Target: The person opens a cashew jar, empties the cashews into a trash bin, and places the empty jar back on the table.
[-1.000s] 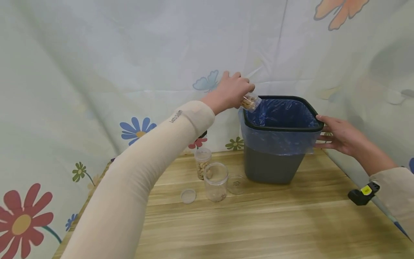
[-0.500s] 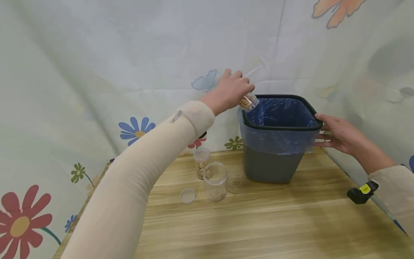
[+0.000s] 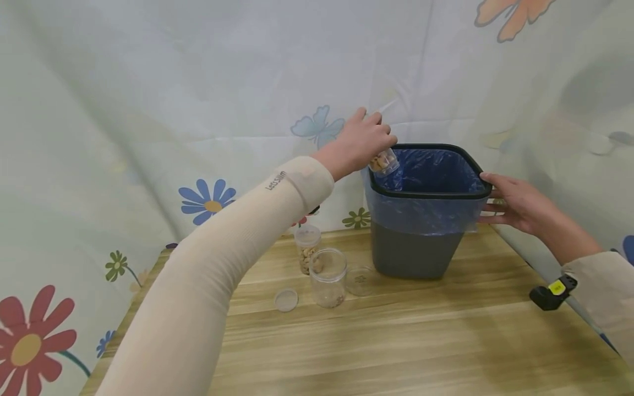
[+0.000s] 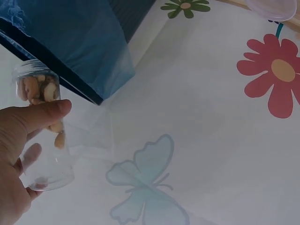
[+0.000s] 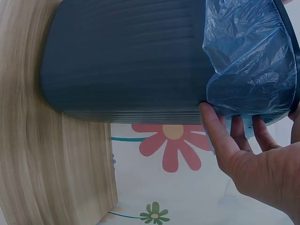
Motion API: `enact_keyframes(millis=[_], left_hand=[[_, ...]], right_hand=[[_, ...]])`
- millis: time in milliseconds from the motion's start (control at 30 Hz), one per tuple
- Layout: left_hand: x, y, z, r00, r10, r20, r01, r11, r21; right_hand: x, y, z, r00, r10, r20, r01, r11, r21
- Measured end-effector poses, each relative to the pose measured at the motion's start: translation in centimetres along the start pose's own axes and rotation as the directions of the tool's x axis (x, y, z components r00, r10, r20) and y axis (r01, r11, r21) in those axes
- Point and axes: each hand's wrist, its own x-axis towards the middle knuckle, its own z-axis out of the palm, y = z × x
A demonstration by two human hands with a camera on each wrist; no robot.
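At the left edge of the grey plastic bin [image 3: 413, 250] with its thin blue liner [image 3: 426, 217], your left hand [image 3: 360, 142] clamps a tilted, clear cylindrical jar [image 3: 384, 164] of tan nuts [image 4: 33, 89]; your right hand [image 3: 522, 204], fingers straight and apart, touches the bin's right side.

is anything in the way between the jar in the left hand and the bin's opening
Nothing visible blocks it: the left hand holds the jar tilted at the bin's left edge, mouth toward the opening. The right hand is at the opposite side. Whether jar and rim touch is unclear.
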Motion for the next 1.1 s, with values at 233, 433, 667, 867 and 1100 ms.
enact_keyframes(millis=[233, 433, 667, 867, 1100], left_hand=[[-0.1, 0.13, 0.02, 0.999, 0.021, -0.025, -0.02, 0.999, 0.038], [-0.35, 0.43, -0.14, 0.994, 0.076, -0.079, -0.064, 0.988, 0.144], [-0.34, 0.59, 0.15, 0.971, 0.187, -0.148, -0.136, 0.944, 0.301], [-0.25, 0.52, 0.03, 0.97, 0.196, -0.144, -0.146, 0.943, 0.3], [-0.13, 0.44, -0.45, 0.982, 0.155, -0.112, -0.125, 0.964, 0.237]], right_hand=[[-0.04, 0.01, 0.03, 1.0, -0.007, 0.0, 0.007, 1.0, 0.001], [0.02, 0.12, 0.0, 1.0, -0.01, -0.012, 0.01, 1.0, 0.001], [-0.15, -0.11, 0.21, 1.0, -0.002, -0.005, 0.002, 1.0, 0.014], [-0.15, -0.16, 0.23, 1.0, -0.004, 0.005, 0.004, 1.0, 0.011], [-0.07, -0.21, 0.17, 1.0, -0.007, -0.001, 0.007, 1.0, -0.011]])
